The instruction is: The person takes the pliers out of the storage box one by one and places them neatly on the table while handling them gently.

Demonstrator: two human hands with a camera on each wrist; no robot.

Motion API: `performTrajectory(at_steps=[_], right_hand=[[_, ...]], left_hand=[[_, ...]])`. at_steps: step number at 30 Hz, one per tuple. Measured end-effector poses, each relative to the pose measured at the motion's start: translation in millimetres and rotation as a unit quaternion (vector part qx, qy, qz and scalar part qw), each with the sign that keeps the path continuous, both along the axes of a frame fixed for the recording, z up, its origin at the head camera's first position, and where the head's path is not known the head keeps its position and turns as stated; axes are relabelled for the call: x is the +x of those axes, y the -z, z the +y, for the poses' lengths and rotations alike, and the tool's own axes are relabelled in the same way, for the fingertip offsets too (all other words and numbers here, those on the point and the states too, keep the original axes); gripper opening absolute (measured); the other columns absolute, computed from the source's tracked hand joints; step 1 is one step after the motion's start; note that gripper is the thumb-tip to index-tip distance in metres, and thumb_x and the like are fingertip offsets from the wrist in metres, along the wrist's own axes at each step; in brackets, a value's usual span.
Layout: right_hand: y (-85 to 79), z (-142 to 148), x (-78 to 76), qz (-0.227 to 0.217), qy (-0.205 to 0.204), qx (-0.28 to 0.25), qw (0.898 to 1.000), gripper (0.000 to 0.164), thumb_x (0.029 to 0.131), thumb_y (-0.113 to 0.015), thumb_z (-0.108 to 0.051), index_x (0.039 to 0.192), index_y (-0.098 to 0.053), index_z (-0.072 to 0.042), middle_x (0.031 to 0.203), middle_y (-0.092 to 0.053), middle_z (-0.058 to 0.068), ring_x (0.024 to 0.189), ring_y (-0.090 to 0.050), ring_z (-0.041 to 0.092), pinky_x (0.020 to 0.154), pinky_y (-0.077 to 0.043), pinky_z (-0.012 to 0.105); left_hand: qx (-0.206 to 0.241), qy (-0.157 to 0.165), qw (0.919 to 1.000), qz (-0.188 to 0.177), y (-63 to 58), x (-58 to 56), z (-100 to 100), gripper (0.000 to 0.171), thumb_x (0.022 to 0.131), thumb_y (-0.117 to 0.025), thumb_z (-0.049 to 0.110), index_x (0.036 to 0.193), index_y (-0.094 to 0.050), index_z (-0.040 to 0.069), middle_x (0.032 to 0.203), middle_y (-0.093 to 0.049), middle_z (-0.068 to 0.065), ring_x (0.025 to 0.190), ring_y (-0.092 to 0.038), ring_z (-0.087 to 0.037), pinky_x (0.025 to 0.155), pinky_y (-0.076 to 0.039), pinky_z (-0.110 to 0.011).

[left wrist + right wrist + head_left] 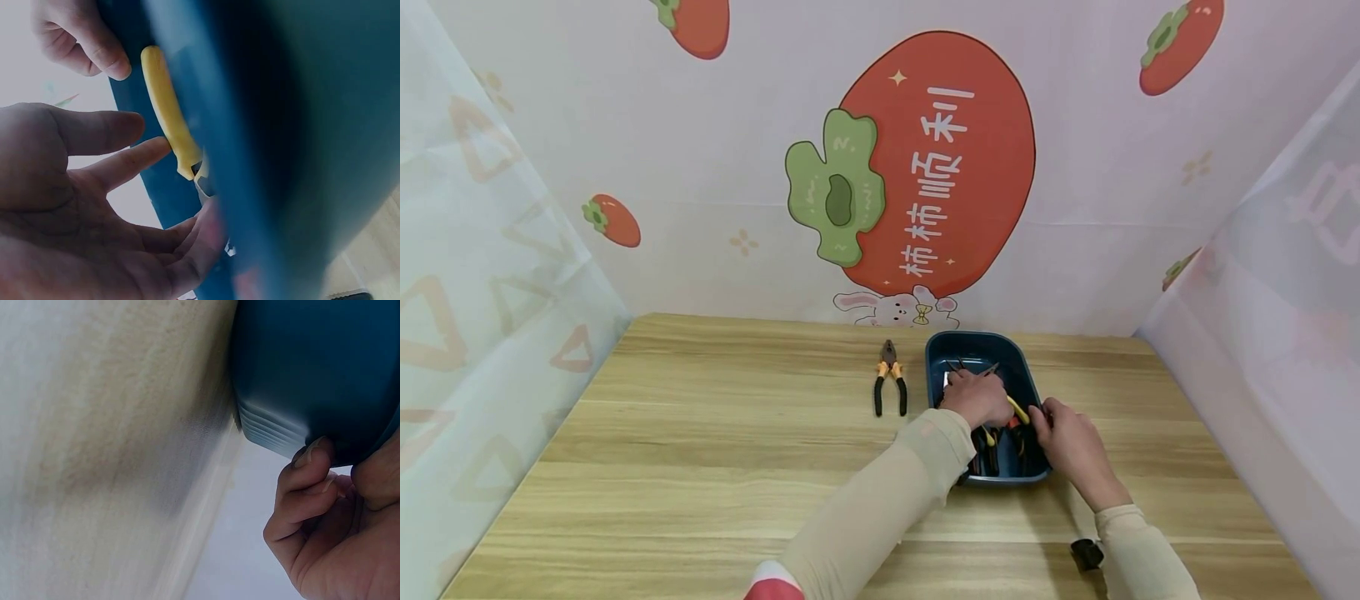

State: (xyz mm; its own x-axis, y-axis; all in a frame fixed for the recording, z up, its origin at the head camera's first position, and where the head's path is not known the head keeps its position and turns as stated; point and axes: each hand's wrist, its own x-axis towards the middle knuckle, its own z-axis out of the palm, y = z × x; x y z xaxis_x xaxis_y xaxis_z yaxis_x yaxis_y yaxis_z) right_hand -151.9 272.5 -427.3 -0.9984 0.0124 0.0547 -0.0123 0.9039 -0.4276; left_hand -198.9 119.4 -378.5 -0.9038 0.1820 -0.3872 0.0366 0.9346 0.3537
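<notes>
A dark blue plastic bin [977, 341] holds several hand tools with yellow, black and red handles. My left hand [976, 398] reaches down into it. In the left wrist view, the thumb and fingers are spread, and the index fingertip touches or nearly touches a yellow handle [164, 103] of a tool whose kind is hidden. My right hand [1075, 437] grips the bin's right rim, thumb over the edge and fingers curled against the outer wall [281, 428]. Left of the bin, pliers [889, 357] with black and orange handles lie on the table, jaws pointing away.
The wood-grain table [700, 467] stretches left and right of the bin. Printed cloth walls [737, 283] enclose it at the back and both sides. A small black object [1086, 554] is beside the right sleeve.
</notes>
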Motion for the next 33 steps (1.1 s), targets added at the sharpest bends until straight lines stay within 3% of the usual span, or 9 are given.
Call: performTrajectory(at_steps=[7, 16, 24, 33], right_hand=[[0.2, 0.2, 0.2, 0.004, -0.004, -0.001, 1.0, 0.03, 0.106, -0.052, -0.023, 0.082, -0.054, -0.005, 0.063, -0.047, 0.004, 0.053, -0.046, 0.019, 0.05, -0.036, 0.031], [0.5, 0.6, 0.4, 0.008, -0.005, -0.003, 1.0, 0.031, 0.106, -0.052, -0.023, 0.082, -0.053, -0.005, 0.062, -0.046, 0.004, 0.052, -0.045, 0.018, 0.05, -0.036, 0.032], [1.8, 1.4, -0.5, 0.002, -0.006, -0.003, 1.0, 0.031, 0.107, -0.051, -0.024, 0.081, -0.053, -0.006, 0.061, -0.046, 0.003, 0.052, -0.046, 0.018, 0.05, -0.036, 0.032], [0.8, 0.8, 0.0, 0.004, -0.01, -0.005, 1.0, 0.031, 0.107, -0.051, -0.023, 0.082, -0.053, -0.004, 0.061, -0.046, 0.004, 0.051, -0.045, 0.019, 0.05, -0.037, 0.033]], left_hand=[[-0.01, 0.023, 0.9997, 0.002, 3.0, 0.4, 0.3, 0.035, 0.097, -0.06, 0.037, 0.13, -0.068, 0.029, 0.141, -0.052, -0.011, 0.115, -0.04, -0.033, 0.1, -0.039, -0.042], [-0.001, 0.015, 0.9999, -0.004, 6.1, 1.2, 1.9, 0.044, 0.098, -0.057, 0.04, 0.142, -0.057, 0.038, 0.149, -0.046, -0.009, 0.125, -0.036, -0.033, 0.11, -0.032, -0.044], [0.012, 0.004, 0.9998, 0.014, 10.9, 1.2, 3.1, 0.046, 0.105, -0.042, 0.051, 0.145, -0.055, 0.034, 0.15, -0.045, -0.012, 0.125, -0.037, -0.034, 0.108, -0.033, -0.044], [0.031, -0.01, 0.9991, 0.028, 13.2, -1.0, 4.9, 0.051, 0.105, -0.042, 0.053, 0.15, -0.05, 0.031, 0.154, -0.041, -0.016, 0.136, -0.033, -0.039, 0.112, -0.032, -0.047]])
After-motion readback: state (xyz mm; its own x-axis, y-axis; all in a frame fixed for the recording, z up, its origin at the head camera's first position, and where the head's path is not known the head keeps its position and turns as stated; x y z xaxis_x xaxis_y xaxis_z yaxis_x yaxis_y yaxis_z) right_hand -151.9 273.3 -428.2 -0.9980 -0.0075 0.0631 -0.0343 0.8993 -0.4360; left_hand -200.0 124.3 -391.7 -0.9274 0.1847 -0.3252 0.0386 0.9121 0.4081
